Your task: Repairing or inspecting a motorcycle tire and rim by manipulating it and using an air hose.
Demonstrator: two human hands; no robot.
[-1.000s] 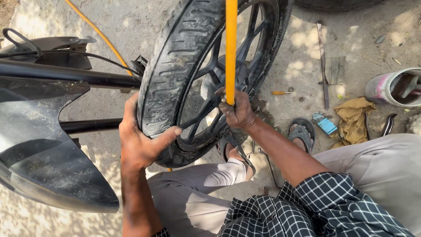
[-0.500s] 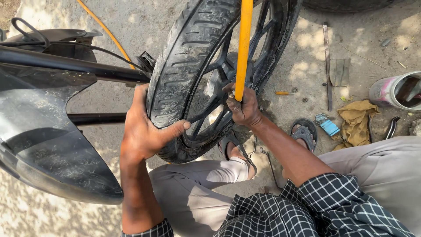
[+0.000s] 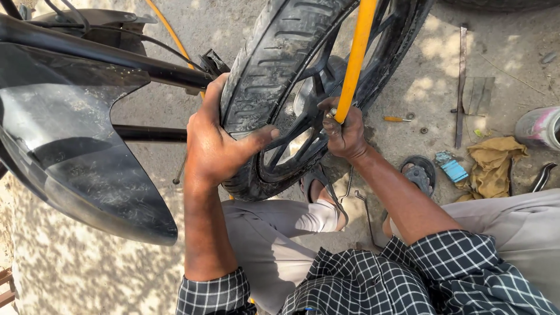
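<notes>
Left hand (image 3: pixel 216 146) clamped over tread of black rubber motorcycle tyre (image 3: pixel 262 76), thumb hooked inside toward black spoked alloy rim (image 3: pixel 297 134). Right hand (image 3: pixel 344 131) closed round lower end of long yellow hose (image 3: pixel 356 52), long axis running up and away, nozzle end at rim; right nearer.

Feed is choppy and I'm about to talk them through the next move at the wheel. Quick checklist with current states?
1. Left hand gripping tyre tread: ok.
2. Right hand closed on yellow hose end: ok.
3. Hose end seated on the valve: cannot tell, fingers cover it.
4. Tyre bead seated on rim: cannot tell.
5. Ground by the sandalled foot free of tools: not ok, metal rods lie there.
</notes>
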